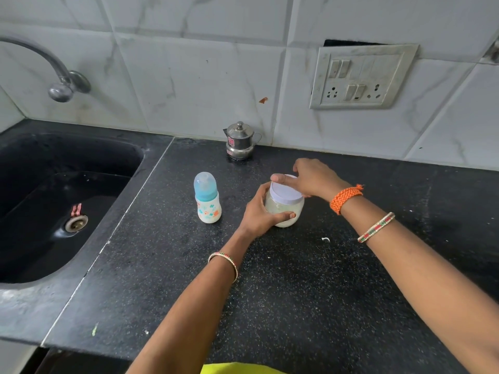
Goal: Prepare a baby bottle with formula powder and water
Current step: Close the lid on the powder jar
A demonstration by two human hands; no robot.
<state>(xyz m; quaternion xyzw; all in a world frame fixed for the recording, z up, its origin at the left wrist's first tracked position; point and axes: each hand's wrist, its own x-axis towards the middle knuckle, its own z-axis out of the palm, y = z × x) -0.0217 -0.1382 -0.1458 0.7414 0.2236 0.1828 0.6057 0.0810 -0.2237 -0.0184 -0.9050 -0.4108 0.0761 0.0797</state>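
Observation:
A clear jar of whitish powder (283,211) with a white lid (285,192) stands on the black counter (270,292). My left hand (259,214) wraps around the jar's body from the left. My right hand (310,178) grips the lid from above and the right. A baby bottle (207,198) with a blue collar, a clear cap and a printed white body stands upright to the left of the jar, untouched.
A small lidded steel pot (240,141) stands at the back against the tiled wall. A black sink (54,201) with a drain lies to the left, under a wall tap (59,76). A switch and socket panel (361,76) is on the wall at right.

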